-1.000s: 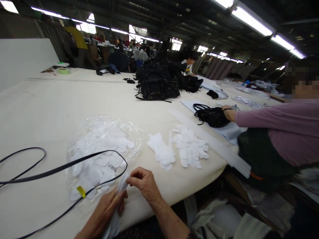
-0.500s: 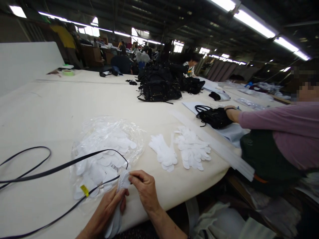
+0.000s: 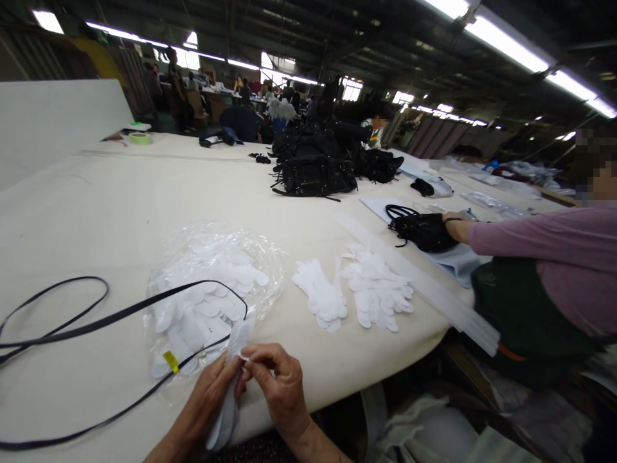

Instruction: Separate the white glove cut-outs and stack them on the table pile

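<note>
Near the front edge of the table, my left hand is wrapped round a bundle of thin white pieces with rounded ends. My right hand pinches at the side of the bundle, thumb and forefinger together on a piece's edge. A narrow black strap runs from the left and loops behind the bundle. Beyond my hands lies a clear plastic bag full of similar white pieces. To the right, two loose piles, a smaller white pile and a fanned white pile, rest on the cloth.
A long translucent strip lies across the table's right side. Beyond it, a co-worker in a purple sleeve handles a black bag. Black bags are heaped at the back; green tape sits far left.
My right hand's fingertips have slid down from the top of the white bundle to its side, close to my left fingers. The view has shifted slightly, moving the scene a little right.
</note>
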`<state>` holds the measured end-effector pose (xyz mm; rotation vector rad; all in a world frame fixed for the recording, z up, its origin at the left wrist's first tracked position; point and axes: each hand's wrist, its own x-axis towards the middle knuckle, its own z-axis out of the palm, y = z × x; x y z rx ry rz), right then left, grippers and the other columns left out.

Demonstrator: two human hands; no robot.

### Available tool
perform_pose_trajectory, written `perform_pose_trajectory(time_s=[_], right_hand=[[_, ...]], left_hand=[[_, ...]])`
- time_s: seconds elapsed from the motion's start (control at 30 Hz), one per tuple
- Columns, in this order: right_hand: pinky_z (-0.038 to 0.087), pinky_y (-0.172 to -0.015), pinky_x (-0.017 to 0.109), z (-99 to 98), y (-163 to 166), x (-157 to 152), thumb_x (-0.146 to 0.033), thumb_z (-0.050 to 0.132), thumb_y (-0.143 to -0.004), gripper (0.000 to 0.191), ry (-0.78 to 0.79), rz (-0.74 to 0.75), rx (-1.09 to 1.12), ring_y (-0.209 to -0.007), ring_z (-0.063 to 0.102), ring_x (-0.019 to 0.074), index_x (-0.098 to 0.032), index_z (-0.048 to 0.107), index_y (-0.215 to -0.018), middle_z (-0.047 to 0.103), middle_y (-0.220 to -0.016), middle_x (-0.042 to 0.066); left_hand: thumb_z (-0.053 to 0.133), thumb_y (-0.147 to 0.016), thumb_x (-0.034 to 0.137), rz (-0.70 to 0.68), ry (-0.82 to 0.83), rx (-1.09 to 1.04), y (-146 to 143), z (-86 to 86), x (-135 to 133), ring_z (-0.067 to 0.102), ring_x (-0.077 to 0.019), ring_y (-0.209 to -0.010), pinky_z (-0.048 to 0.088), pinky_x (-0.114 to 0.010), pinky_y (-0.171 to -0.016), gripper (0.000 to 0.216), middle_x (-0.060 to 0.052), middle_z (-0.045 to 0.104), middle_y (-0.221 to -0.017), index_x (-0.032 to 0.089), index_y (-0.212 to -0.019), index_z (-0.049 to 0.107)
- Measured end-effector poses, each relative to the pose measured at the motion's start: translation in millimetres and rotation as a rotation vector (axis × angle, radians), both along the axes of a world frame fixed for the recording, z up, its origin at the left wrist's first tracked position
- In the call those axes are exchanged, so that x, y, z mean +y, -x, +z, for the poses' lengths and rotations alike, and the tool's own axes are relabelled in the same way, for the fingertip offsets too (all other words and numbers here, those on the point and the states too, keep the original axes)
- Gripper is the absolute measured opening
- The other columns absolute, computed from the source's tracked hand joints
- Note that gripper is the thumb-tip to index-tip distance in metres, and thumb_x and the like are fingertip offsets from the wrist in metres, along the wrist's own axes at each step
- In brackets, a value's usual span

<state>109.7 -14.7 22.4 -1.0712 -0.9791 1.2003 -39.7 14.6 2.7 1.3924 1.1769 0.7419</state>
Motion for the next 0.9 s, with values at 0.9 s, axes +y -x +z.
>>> perform_pose_trajectory(time_s=[0.9], right_hand=[[0.046,-0.044,0.019,-1.1,-14,30,-0.030,0.083,-0.060,0.031,0.382,0.052,0.146,-0.045,0.058,0.0108,-0.014,0.060,-0.073,0.066,-0.056,-0.001]], left_hand=[[0.039,-0.096,0.052,-0.180,-0.063,0.064,0,-15.0,-6,0.057,-0.0214,-0.066,0.039,-0.031,-0.073,0.040,0.002,0.061,-0.060,0.024,-0.073,0.056]])
